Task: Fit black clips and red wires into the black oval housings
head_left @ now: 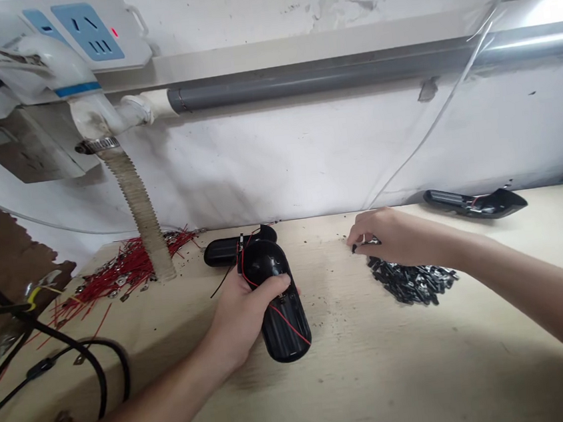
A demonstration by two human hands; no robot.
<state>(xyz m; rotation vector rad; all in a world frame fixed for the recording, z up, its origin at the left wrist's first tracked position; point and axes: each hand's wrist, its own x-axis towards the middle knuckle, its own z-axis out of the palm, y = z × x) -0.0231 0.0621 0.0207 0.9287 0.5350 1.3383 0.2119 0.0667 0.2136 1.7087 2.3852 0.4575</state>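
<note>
My left hand (242, 312) is closed around a glossy black plastic housing (287, 334), its thumb pressed on the middle. A thin red wire runs across that housing. Just behind it lies a second black housing (220, 252) on the table, with a black wire near it. My right hand (382, 235) pinches a small black part (354, 248) between thumb and fingertips. Right under this hand spreads a pile of small black and metallic pieces (414, 283). What exact kind these pieces are is too small to tell.
Red wires with metal terminals (127, 271) are heaped at the left, beneath a corrugated hose (137, 206). Black cables (91, 365) loop over the left side. Another black housing (476, 204) rests at the back right by the wall. A grey pipe (298, 83) runs along the wall.
</note>
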